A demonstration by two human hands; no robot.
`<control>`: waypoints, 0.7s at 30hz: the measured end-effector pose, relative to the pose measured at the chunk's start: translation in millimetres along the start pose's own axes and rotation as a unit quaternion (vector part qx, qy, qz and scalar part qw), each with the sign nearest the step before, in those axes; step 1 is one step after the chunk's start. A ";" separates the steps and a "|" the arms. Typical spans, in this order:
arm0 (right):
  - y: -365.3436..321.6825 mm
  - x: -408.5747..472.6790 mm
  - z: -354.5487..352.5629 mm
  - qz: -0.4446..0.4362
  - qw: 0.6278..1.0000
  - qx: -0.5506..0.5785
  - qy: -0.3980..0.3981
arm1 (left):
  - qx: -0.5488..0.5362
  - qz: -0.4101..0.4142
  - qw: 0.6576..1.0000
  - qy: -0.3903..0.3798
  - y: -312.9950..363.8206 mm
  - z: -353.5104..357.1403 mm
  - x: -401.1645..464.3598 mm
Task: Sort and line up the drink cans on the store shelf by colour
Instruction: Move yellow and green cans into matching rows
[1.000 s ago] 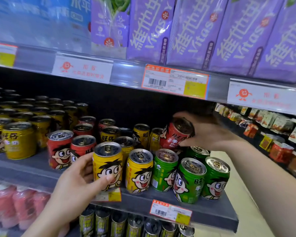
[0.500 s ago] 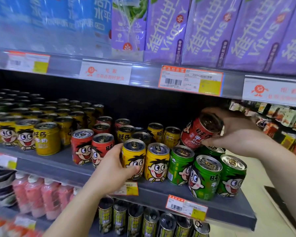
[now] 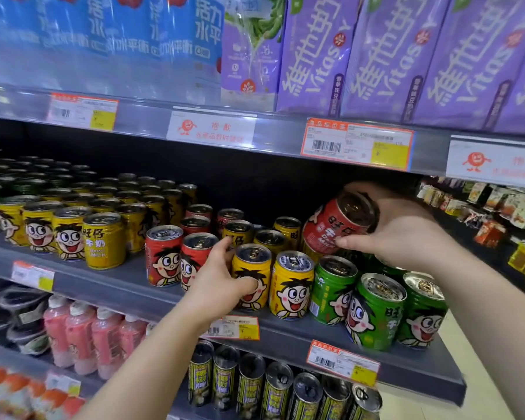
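My right hand (image 3: 403, 234) holds a red can (image 3: 334, 225) tilted in the air above the back of the grey shelf (image 3: 109, 286). My left hand (image 3: 222, 280) is wrapped around a yellow can (image 3: 253, 268) that stands in the front row. To its right stand another yellow can (image 3: 291, 283) and three green cans (image 3: 376, 310). To its left stand two red cans (image 3: 164, 256). Further red and yellow cans stand mixed behind them. A block of yellow cans (image 3: 70, 234) fills the left side.
The upper shelf edge with price tags (image 3: 358, 144) hangs just above my right hand; purple cartons (image 3: 391, 56) and blue packs stand on it. Below are pink bottles (image 3: 82, 334) and dark cans (image 3: 249, 386). An aisle floor shows at right.
The view has drifted left and closer. My right hand has lifted the red can a little higher. My left hand stays on the front yellow can.
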State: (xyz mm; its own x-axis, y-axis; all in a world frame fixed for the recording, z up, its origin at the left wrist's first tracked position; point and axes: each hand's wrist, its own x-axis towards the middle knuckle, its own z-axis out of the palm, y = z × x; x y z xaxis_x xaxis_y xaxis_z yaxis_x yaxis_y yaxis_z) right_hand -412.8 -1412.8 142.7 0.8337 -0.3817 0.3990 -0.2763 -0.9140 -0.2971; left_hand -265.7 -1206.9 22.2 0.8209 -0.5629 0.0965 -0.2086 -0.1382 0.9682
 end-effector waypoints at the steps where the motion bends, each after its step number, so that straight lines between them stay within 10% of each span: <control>1: -4.9 1.6 3.8 -0.010 1.000 0.016 0.001 | 0.007 0.030 0.999 0.027 0.8 -0.2 -7.6; 8: -61.0 13.9 39.6 -0.060 0.989 0.133 -0.023 | 0.183 0.166 0.943 0.226 0.2 -43.4 -30.7; 21: -152.3 10.4 101.3 -0.158 0.974 0.038 -0.157 | 0.153 0.136 0.967 0.151 -25.0 -82.0 -49.8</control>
State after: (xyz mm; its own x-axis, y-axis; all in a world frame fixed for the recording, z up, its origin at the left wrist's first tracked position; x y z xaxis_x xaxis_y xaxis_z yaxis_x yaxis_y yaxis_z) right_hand -313.6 -1263.7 104.3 0.9800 -0.0111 0.1987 0.0438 -0.9618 -0.2701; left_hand -257.8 -1108.6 12.1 0.8216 -0.3542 0.4466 -0.5487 -0.2792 0.7880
